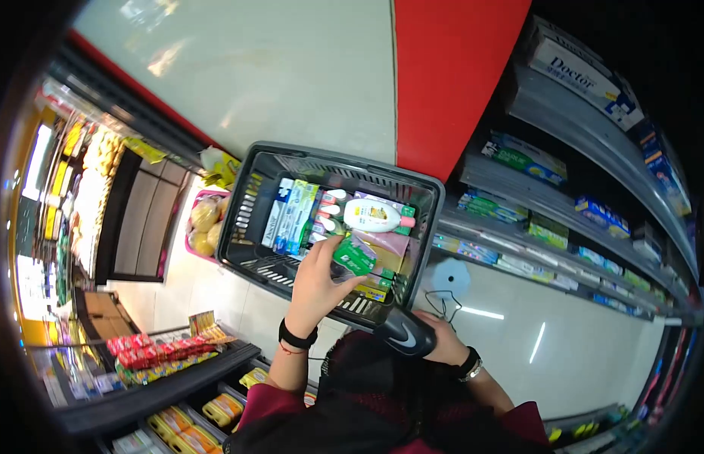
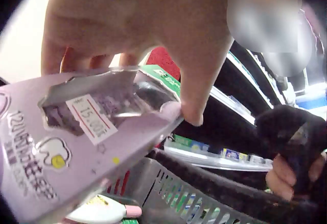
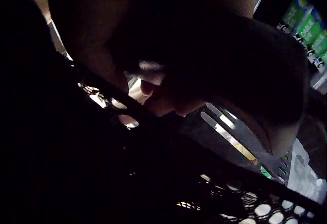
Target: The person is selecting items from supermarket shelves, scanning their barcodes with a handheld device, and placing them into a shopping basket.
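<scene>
In the head view my left hand [image 1: 318,276] pinches a box with a green end [image 1: 355,256] between thumb and fingers, over the basket. The left wrist view shows this box's pale purple side [image 2: 30,137], with a torn-looking clear window, a tooth drawing and a white price sticker [image 2: 92,119]. My right hand [image 1: 445,340] grips a black handheld barcode scanner [image 1: 406,333] at the basket's near right corner, its head towards the box. Beneath the box, the dark grey basket [image 1: 329,155] holds a white bottle with a pink cap [image 1: 371,216], several toothpaste boxes [image 1: 295,216] and other packs.
Shelves with toothpaste boxes [image 1: 526,159] rise at the right. A pink basket [image 1: 191,246] of round yellowish fruit stands left of the dark basket. At the lower left a shelf [image 1: 163,374] carries red and yellow packs. A white-and-red surface [image 1: 314,76] lies beyond.
</scene>
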Demonstrator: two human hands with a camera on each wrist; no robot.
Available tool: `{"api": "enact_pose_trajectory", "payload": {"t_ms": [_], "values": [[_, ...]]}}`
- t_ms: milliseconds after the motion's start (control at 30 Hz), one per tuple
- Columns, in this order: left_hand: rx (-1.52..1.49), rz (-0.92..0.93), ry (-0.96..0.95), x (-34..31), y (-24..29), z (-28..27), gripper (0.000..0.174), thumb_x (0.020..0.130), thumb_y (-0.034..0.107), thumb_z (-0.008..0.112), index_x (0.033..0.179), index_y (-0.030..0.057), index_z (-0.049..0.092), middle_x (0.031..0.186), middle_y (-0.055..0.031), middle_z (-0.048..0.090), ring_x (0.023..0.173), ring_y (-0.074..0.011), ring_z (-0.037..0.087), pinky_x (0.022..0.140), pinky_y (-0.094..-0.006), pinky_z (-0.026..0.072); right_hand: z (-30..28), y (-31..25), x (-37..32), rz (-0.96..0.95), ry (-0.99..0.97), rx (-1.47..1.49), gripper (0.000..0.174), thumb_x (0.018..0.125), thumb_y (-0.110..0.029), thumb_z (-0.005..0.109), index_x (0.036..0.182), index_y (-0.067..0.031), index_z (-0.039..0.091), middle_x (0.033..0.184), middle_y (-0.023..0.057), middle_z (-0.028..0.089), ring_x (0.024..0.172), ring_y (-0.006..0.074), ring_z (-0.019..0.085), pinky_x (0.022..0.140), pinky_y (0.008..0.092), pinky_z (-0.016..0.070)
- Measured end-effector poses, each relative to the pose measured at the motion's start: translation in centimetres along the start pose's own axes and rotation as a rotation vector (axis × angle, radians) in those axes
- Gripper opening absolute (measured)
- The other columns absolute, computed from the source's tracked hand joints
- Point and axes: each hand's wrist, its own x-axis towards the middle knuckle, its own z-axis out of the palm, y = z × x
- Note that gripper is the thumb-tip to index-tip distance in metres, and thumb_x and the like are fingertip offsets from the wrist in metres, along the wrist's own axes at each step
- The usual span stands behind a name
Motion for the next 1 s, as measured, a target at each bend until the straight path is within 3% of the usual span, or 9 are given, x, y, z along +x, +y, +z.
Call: {"api": "enact_pose_trajectory", "payload": {"t_ms": [67,133,167,300,433,533,667,833,1000], "values": [[0.098,0.158,-0.05,2.3,-2.0,0.6,0.069,0.066,0.024,0.083,0.121,0.0004,0.049,0.109,-0.0193,0.057,0.095,-0.0336,0.06,0.075,-0.0399,0.0508,0.5,-0.3,0.6,0.003,0.119,0.024,0.063,0.069,-0.022,0.075,0.124,-0.0011,0.051,0.122,0.0171,0.056,0.112,0.0324,0.057,0.094,0.0373,0.046],[0.257,0.135,-0.409,4.3,-2.9,0.9,0.065,0.067,0.032,0.081,0.117,0.0026,0.051,0.1,-0.0186,0.06,0.087,-0.035,0.062,0.069,-0.0406,0.0508,1.1,-0.9,1.4,-0.045,0.28,0.005,0.06,0.069,-0.024,0.075,0.12,-0.0002,0.054,0.116,0.0178,0.059,0.106,0.0334,0.059,0.09,0.0369,0.0481],[0.313,0.208,-0.481,5.1,-3.6,1.2,0.065,0.067,0.041,0.079,0.114,0.0039,0.051,0.095,-0.0174,0.061,0.083,-0.0359,0.063,0.069,-0.0406,0.0503,1.4,-1.0,1.6,-0.034,0.306,0.013,0.06,0.069,-0.024,0.075,0.12,-0.0002,0.054,0.116,0.0178,0.059,0.106,0.0334,0.059,0.09,0.0369,0.0481],[0.431,0.535,-0.664,7.3,-7.0,4.8,0.07,0.07,0.05,0.074,0.115,0.003,0.047,0.096,-0.0197,0.06,0.085,-0.0378,0.062,0.072,-0.0428,0.0504,2.6,-1.1,1.8,0.051,0.398,0.023,0.057,0.068,-0.026,0.076,0.114,0.0006,0.056,0.112,0.0178,0.059,0.099,0.0354,0.061,0.085,0.0367,0.0501],[0.363,0.508,-0.789,8.7,-11.0,9.1,0.066,0.073,0.042,0.074,0.117,0.0033,0.045,0.102,-0.022,0.056,0.09,-0.0391,0.06,0.075,-0.0446,0.0505,3.1,-0.6,2.1,0.026,0.538,0.012,0.055,0.066,-0.026,0.076,0.11,-0.0004,0.057,0.111,0.0164,0.059,0.096,0.0351,0.061,0.082,0.0368,0.0506],[0.607,0.559,-0.774,7.2,-13.3,12.2,0.064,0.075,0.038,0.072,0.121,0.0032,0.044,0.107,-0.0204,0.054,0.094,-0.0376,0.058,0.076,-0.0444,0.0509,3.6,0.0,2.0,0.027,0.503,0.003,0.055,0.065,-0.027,0.076,0.11,-0.001,0.058,0.11,0.0157,0.059,0.095,0.0346,0.061,0.081,0.0369,0.0508],[0.632,0.579,-0.872,6.2,-12.1,12.1,0.052,0.085,0.029,0.062,0.128,0.0052,0.044,0.113,-0.0242,0.05,0.093,-0.0398,0.059,0.079,-0.0454,0.0506,3.3,-1.0,2.3,0.093,0.503,0.011,0.053,0.066,-0.025,0.075,0.11,-0.0009,0.058,0.107,0.015,0.06,0.094,0.0345,0.061,0.079,0.0372,0.0507],[0.288,0.493,-0.889,6.6,-11.5,9.3,0.042,0.089,0.028,0.058,0.125,0.0088,0.048,0.103,-0.0189,0.058,0.093,-0.0387,0.059,0.077,-0.0465,0.0494,2.9,-2.0,2.6,0.051,0.522,-0.073,0.048,0.066,-0.021,0.075,0.106,0.0003,0.058,0.103,0.0151,0.059,0.091,0.0342,0.061,0.076,0.0364,0.0506],[0.327,0.464,-0.695,4.2,-7.0,2.0,0.043,0.087,0.029,0.06,0.123,0.0083,0.049,0.099,-0.0176,0.059,0.089,-0.0376,0.059,0.076,-0.0441,0.048,3.6,-1.7,2.6,0.041,0.489,-0.066,0.044,0.066,-0.018,0.076,0.103,0.0,0.058,0.098,0.0145,0.058,0.087,0.0335,0.061,0.074,0.036,0.0501]]}}
